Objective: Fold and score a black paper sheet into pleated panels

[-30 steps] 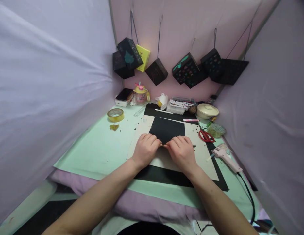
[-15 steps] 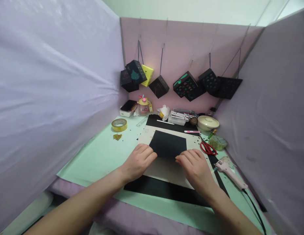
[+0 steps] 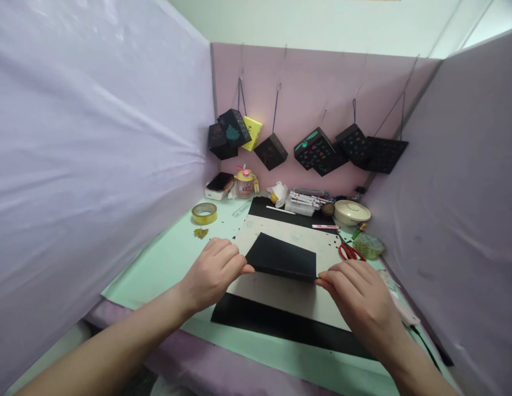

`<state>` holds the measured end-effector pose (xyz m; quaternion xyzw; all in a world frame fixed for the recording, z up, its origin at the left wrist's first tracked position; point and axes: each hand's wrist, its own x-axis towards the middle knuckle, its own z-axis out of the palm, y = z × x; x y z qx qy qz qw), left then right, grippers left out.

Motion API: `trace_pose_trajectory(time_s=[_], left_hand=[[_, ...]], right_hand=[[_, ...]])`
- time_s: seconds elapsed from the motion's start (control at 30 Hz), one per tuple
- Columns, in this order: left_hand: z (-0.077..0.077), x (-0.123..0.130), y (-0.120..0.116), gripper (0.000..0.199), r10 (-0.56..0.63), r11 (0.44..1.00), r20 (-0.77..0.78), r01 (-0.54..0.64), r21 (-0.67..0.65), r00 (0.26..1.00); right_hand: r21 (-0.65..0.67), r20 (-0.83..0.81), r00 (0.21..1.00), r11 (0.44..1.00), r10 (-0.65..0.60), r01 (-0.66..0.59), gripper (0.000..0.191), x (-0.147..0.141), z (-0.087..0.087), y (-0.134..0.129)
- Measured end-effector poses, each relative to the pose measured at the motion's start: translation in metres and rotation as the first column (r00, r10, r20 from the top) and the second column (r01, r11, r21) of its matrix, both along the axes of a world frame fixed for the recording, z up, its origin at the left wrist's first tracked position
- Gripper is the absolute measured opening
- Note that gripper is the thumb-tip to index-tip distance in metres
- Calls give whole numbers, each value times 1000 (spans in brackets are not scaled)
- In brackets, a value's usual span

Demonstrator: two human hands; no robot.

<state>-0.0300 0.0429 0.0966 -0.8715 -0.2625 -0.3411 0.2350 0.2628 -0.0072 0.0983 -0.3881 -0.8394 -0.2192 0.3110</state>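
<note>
A black paper piece (image 3: 283, 256) with a narrow folded front edge is held slightly tilted above a whitish board (image 3: 276, 293). My left hand (image 3: 217, 272) pinches its left front corner between thumb and fingers. At the right front corner, the fingertips of my right hand (image 3: 357, 289) are closed on the same piece. Beneath the board lies a larger black sheet (image 3: 289, 324), showing along the front and back.
Tape roll (image 3: 204, 213) and a leaf (image 3: 201, 233) lie left. Red scissors (image 3: 350, 252), a pink cutter (image 3: 325, 226), a glue gun (image 3: 406, 312) and a lidded bowl (image 3: 352, 212) are right. Pens (image 3: 308, 198) stand behind; black boxes (image 3: 271, 152) hang on the pink wall.
Both hands have moved apart to the corners of the black piece, which now shows a folded front edge. My right hand now covers part of the glue gun. The view has shifted slightly.
</note>
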Motion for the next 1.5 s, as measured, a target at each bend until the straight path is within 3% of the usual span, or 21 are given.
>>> trace_pose_trajectory(time_s=[0.1,0.23,0.47,0.67,0.77,1.2,1.37,1.5], left_hand=[[0,-5,-6,12,-35,999,-17,35,-41,999],[-2,-12,-13,18,-77,994,0,77,-77,997],[-3,-17,-16,12,5,995,32,-2,-102,999],[-10,-24,-14,13,60,993,15,-59,-102,998],[-15,-28,-13,14,80,992,12,-78,-99,997],[-24,-32,-17,18,119,992,-46,-121,-43,992],[-22,-31,-19,14,98,994,-32,-99,-53,995],[-24,-32,-21,12,92,994,-41,-94,-58,995]], right_hand=[[-39,1,1000,999,12,-12,10,4,1,-6],[6,-38,999,1000,-15,15,4,11,-1,-8],[81,-41,997,994,-65,68,34,17,-6,-8],[-81,1,1000,997,14,-14,10,17,-7,-13],[-135,-17,1000,991,17,-19,11,18,-9,-17],[-167,-40,999,986,-12,5,5,19,-18,-24],[-187,-43,999,982,9,-17,23,23,-21,-29],[-148,-63,998,989,16,-25,14,22,-21,-34]])
